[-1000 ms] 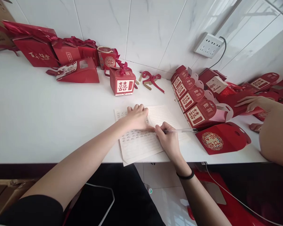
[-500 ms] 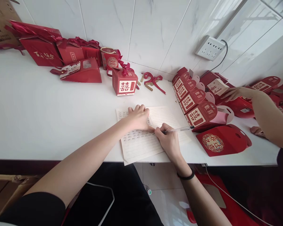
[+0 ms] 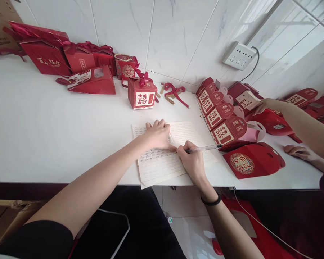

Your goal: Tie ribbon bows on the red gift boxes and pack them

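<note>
An open lined notebook [image 3: 162, 172] lies near the front edge of the white table, its left page bearing rows of small handwriting. My left hand [image 3: 158, 135] rests on that page, fingers spread and thumb reaching toward the pen. Gripped in my right hand [image 3: 193, 162] is a slim clear pen [image 3: 206, 148], its tip down at the written rows and its dark end pointing right. My right hand hides part of the page beneath it. Beyond the notebook stands a red gift box [image 3: 142, 94] with a ribbon bow.
Several red gift boxes [image 3: 47, 59] stand along the wall at left. A row of handled red boxes [image 3: 223, 133] and a flat red box [image 3: 245, 162] lie at right. Another person's hand [image 3: 264, 105] touches boxes there. A power strip [image 3: 239, 55] hangs on the wall.
My hands and the pen keep nearly the same place on the page. At right, the other person's arm has shifted and more of their lower hand shows.
</note>
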Available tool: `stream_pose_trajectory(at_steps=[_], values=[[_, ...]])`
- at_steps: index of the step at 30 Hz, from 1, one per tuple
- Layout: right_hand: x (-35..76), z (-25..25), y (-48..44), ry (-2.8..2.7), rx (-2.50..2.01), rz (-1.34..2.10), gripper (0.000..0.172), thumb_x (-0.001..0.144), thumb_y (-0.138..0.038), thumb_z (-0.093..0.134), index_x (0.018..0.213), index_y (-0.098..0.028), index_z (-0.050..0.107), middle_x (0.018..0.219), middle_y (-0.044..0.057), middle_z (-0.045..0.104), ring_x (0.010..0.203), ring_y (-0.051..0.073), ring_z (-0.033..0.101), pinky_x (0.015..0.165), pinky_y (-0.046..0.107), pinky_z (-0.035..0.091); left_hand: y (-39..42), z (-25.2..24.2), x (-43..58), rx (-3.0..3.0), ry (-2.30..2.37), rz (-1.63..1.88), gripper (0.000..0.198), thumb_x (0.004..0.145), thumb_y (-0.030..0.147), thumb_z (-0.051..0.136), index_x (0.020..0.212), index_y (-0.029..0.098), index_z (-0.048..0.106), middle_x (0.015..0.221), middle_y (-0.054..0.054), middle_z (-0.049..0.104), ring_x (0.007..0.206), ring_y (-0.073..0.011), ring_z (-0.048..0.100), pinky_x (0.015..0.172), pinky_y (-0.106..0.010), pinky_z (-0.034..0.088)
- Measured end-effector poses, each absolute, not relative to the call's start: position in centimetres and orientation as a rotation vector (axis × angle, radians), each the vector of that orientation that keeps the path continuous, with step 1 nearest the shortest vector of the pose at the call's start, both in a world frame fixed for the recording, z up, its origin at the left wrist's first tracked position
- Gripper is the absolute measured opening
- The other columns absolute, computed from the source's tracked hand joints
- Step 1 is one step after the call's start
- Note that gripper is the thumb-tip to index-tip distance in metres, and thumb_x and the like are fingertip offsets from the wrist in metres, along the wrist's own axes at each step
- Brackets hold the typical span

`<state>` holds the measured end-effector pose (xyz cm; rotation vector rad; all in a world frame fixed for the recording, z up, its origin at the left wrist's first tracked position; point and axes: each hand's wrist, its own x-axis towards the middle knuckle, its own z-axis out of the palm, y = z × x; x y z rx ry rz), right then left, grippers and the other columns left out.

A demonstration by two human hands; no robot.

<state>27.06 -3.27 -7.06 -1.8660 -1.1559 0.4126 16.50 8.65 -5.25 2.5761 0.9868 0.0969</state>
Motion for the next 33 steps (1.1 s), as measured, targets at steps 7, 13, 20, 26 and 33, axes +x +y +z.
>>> stream_pose_trajectory(at_steps=[7, 13, 20, 26, 33], values=[[27.0, -7.3, -3.2, -1.186, -1.854, 0.388, 0.029, 0.071, -0.025, 0.047, 0.054, -0.021, 0.024, 0.051, -0.006, 0.022, 0.052, 0.009, 0.023, 0.047, 0.022, 0.023, 8.7, -5.5, 16.6, 2.585, 0.998, 0.115, 0.057, 0.057, 0.063, 0.062, 0.09, 0.019, 0.048, 0.109, -0.012, 0.047, 0.105, -0.0318, 0.041, 0.084, -0.046, 0.033], [27.1, -7.0, -3.4, -1.081, -1.815, 0.375, 0.028, 0.072, -0.024, 0.048, 0.054, -0.021, 0.027, 0.049, -0.007, 0.027, 0.049, 0.009, 0.026, 0.046, 0.022, 0.026, 8.8, -5.7, 16.5, 2.567, 0.987, 0.161, 0.062, 0.052, 0.068, 0.062, 0.089, 0.019, 0.05, 0.109, -0.012, 0.048, 0.105, -0.0332, 0.042, 0.085, -0.048, 0.034], [27.0, -7.4, -4.5, -0.867, -1.393, 0.146, 0.03, 0.084, -0.044, 0.05, 0.067, -0.021, 0.04, 0.054, -0.005, 0.045, 0.05, 0.011, 0.046, 0.052, 0.023, 0.038, 10.1, -6.0, 15.8, 2.29, 0.976, 0.426, 0.032, 0.066, 0.051, 0.061, 0.071, 0.019, 0.055, 0.091, -0.005, 0.059, 0.091, -0.0252, 0.055, 0.089, -0.044, 0.036], [26.8, -7.0, -3.4, -1.284, -1.436, 0.329, 0.04, 0.087, -0.056, 0.043, 0.082, -0.02, 0.059, 0.038, -0.005, 0.049, 0.035, 0.013, 0.045, 0.044, 0.024, 0.036, 12.3, -5.7, 13.5, 2.229, 1.273, 0.799, 0.034, 0.09, 0.031, 0.024, 0.084, 0.018, 0.056, 0.09, -0.005, 0.063, 0.088, -0.0184, 0.059, 0.079, -0.033, 0.046], [27.9, -5.4, 5.3, -1.294, -1.42, 0.23, 0.045, 0.076, -0.064, 0.048, 0.062, -0.021, 0.048, 0.049, 0.0, 0.055, 0.045, 0.017, 0.051, 0.05, 0.028, 0.035, 15.1, -5.5, 7.4, 2.285, 1.492, 0.924, 0.031, 0.091, 0.033, 0.027, 0.09, 0.022, 0.057, 0.098, -0.007, 0.062, 0.103, -0.0241, 0.055, 0.086, -0.039, 0.047]])
